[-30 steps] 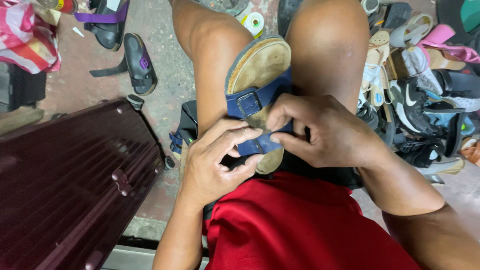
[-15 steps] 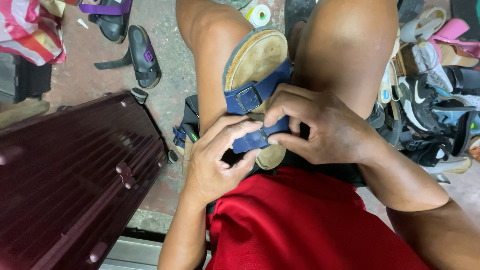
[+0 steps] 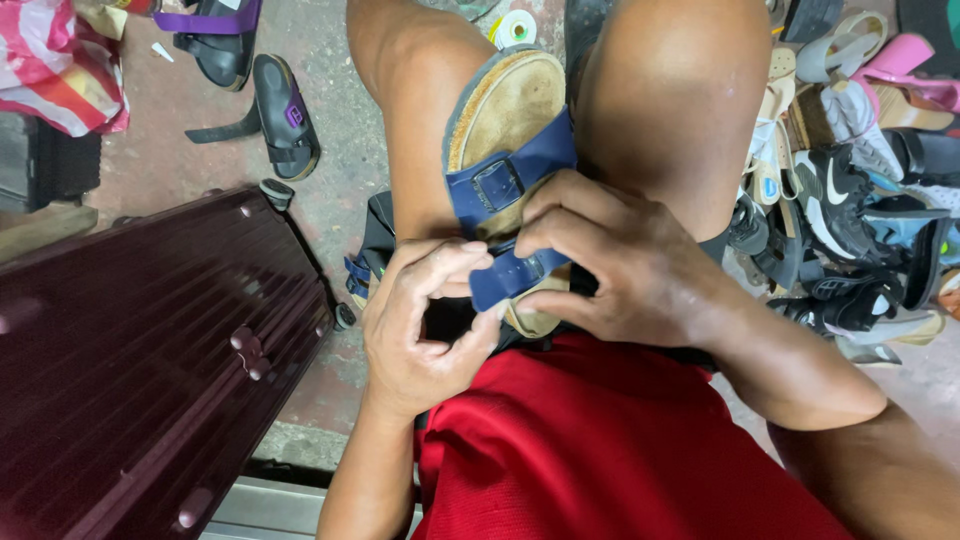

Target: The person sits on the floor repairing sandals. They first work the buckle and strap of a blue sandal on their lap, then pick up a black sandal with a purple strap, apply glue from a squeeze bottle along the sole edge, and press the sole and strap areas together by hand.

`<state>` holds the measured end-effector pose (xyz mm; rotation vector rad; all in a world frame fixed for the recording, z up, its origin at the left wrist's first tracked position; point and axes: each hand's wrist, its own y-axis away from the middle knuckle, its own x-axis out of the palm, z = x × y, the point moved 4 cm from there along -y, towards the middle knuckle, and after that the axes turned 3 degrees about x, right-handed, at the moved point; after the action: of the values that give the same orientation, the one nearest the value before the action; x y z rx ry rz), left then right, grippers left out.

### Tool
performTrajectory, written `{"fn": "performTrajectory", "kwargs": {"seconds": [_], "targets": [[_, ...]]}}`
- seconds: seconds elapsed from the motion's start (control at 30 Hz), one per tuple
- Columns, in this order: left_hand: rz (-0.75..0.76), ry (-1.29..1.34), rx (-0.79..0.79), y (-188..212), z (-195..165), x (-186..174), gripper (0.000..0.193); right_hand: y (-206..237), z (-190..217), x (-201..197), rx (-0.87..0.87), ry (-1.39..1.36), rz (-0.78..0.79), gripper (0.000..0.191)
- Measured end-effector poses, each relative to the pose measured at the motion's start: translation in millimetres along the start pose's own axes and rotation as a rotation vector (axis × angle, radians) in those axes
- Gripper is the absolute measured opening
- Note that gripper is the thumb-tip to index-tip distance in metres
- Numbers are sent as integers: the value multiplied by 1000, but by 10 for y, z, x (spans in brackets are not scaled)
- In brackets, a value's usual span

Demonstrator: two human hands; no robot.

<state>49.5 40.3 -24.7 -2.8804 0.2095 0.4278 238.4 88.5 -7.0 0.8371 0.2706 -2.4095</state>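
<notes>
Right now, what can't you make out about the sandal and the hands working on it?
All in the head view:
- Sandal: its heel end lies hidden under both hands; its underside faces away.
- Lower blue strap: its buckle is covered by the right hand.
- Left hand: its palm faces away from the camera.
- Suitcase: cut off by the left edge.

We see a sandal (image 3: 505,130) with a matt, worn cork-like footbed, smooth blue straps (image 3: 520,275) and a dull metal buckle (image 3: 497,185). The maroon suitcase (image 3: 150,370) has a ribbed, glossy hard plastic shell. The floor (image 3: 340,130) is rough concrete; the shorts (image 3: 600,450) are matt red cloth.
</notes>
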Motion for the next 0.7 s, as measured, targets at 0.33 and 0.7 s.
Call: {"fn": "performTrajectory", "kwargs": {"seconds": [0.33, 0.7], "targets": [[180, -9, -44, -192, -63, -10, 47, 174, -62, 97, 152, -103, -52, 28], [186, 144, -211, -61, 9, 174, 39, 366, -125, 112, -9, -261, -183, 12]]}}
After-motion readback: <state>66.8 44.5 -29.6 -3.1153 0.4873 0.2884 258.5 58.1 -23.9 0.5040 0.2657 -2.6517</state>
